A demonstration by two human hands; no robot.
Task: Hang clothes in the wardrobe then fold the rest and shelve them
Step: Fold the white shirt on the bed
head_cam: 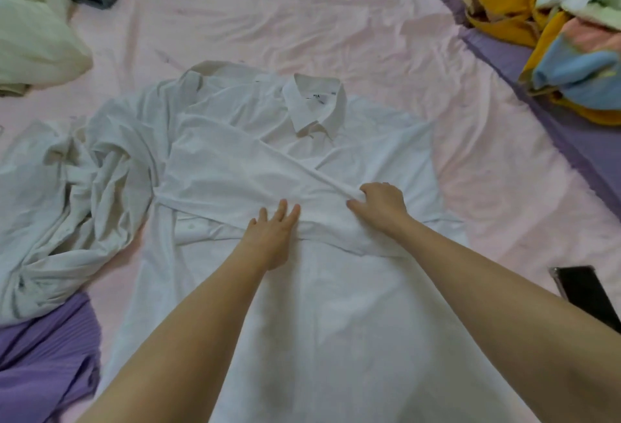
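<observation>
White shirt (302, 160) is spread flat on the pink bedsheet (302, 19), collar at the far end, one sleeve folded across the chest. Left hand (270, 237) lies flat on that sleeve, fingers straight, just pressing. Right hand (381, 204) has its fingers curled, pinching the sleeve's fold at the right. There's a crumpled white garment (60, 204) just left of the shirt, purple pleated fabric (43, 355) near left, a black phone (588, 291) on the right, and a colourful pile (554, 36) far right.
</observation>
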